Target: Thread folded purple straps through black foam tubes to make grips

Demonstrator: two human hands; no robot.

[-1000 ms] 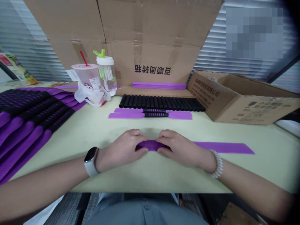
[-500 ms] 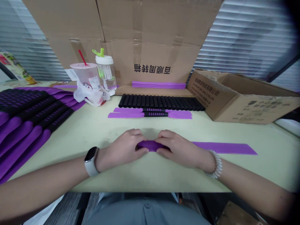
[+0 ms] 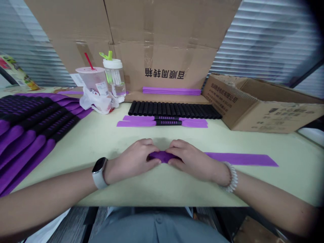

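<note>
Both my hands grip one purple ribbed band at the middle of the table. My left hand (image 3: 138,158) pinches the left part, thumb in front and fingers behind. On the other side my right hand (image 3: 187,158) pinches it the same way, a short gap from the left. Between them shows the curled, ridged middle of the purple band (image 3: 163,156). Its flat end stretches out to the right past my right wrist. The left end is hidden by my left hand. Behind the hands lie two purple bands with black sleeves (image 3: 168,123).
A row of black ribbed tubes (image 3: 174,109) lies farther back, before a stack of purple strips (image 3: 172,91). Sleeved purple bands (image 3: 35,131) pile up at left. A cup (image 3: 92,81) and a bottle (image 3: 115,79) stand back left; an open cardboard box (image 3: 253,111) stands right.
My right hand has shifted very slightly to the left, toward my left hand. Both hands keep hold of the purple band.
</note>
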